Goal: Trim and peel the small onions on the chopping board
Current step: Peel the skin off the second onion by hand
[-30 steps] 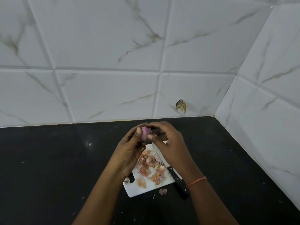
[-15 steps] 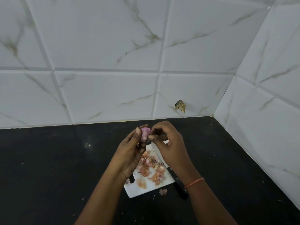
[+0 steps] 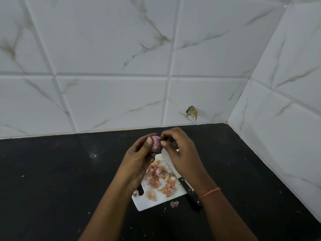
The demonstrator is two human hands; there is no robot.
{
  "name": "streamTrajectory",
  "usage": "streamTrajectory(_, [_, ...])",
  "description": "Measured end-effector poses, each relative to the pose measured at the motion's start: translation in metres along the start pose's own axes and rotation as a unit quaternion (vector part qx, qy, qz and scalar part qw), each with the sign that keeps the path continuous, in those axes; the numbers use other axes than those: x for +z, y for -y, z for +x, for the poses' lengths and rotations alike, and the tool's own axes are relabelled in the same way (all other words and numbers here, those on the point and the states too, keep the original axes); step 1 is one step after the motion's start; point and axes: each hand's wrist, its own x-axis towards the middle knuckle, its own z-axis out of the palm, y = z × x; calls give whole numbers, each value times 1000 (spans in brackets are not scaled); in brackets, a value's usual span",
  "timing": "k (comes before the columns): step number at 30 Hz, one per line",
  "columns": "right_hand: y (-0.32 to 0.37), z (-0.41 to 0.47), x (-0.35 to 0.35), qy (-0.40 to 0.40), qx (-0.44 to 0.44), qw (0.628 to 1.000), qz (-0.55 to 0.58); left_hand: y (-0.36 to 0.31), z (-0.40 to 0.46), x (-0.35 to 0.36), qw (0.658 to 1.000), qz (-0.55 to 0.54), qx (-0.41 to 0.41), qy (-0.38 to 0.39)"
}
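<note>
My left hand (image 3: 139, 159) holds a small pink onion (image 3: 155, 143) between thumb and fingers, raised above the far end of the white chopping board (image 3: 152, 203). My right hand (image 3: 180, 152) pinches a strip of the onion's skin at its right side with thumb and forefinger. A pile of pinkish-orange peels (image 3: 160, 178) covers the board below my hands. A knife lies along the board's right edge, its blade (image 3: 166, 160) partly under my right hand and its black handle (image 3: 190, 193) toward me. Any other onions are hidden.
The black countertop (image 3: 60, 180) carries small scraps, one peel piece (image 3: 174, 204) just off the board's near edge. White marble-patterned tiled walls (image 3: 112, 101) meet in a corner at the back right, with a chipped hole (image 3: 192, 112) in one tile.
Both hands stay almost in place above the board. My right fingers have shifted slightly on the onion's skin. Board, knife and peels have not moved.
</note>
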Motion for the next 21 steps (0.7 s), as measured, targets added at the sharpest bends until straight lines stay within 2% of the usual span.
streamTrajectory(4, [0,-3,2,40,40,997,-46,2,-1,-1,1000,-13,-5,-2])
streamTrajectory(7, [3,-6,0,61,70,995,-34,2,1,-8,1000,16,20,-12])
streamTrajectory(11, [6,-6,-2,5,102,992,75,1,0,-11,983,150,109,-4])
streamTrajectory(15, [5,-6,-3,-26,95,991,88,-3,-2,-9,974,167,153,-3])
streamTrajectory(21, [5,-5,-1,-59,90,990,86,-3,-3,-6,968,181,171,-7])
